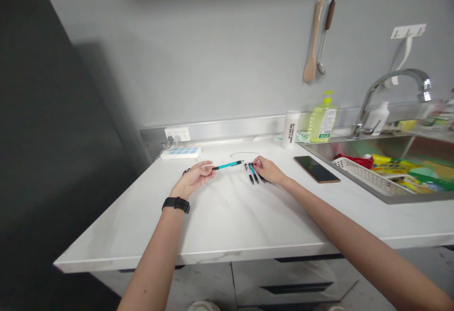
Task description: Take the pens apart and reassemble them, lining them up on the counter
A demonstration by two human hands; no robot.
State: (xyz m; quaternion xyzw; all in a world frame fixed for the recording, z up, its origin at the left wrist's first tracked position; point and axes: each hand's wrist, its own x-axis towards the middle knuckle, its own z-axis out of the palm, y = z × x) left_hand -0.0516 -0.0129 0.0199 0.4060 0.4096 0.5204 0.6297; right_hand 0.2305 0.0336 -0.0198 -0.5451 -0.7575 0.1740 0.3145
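Note:
My left hand [196,175], with a black watch on its wrist, holds a blue-and-black pen [229,165] by one end. The pen points right, raised slightly over the white countertop [220,221]. My right hand [268,169] is closed, thumb and fingertips pinched at the upper ends of several pens lying side by side. Among these are a blue pen [254,174] and a pale one with a black end [248,173]. Others lie partly under the right hand, so their full shapes are hidden.
A phone [317,168] lies right of my right hand, before the sink [383,197] with its white basket and colourful packets. Behind stand a white canister [290,130] and a soap bottle [322,119]. A power strip [182,152] sits back left; a thin wire [244,153] lies behind the pens.

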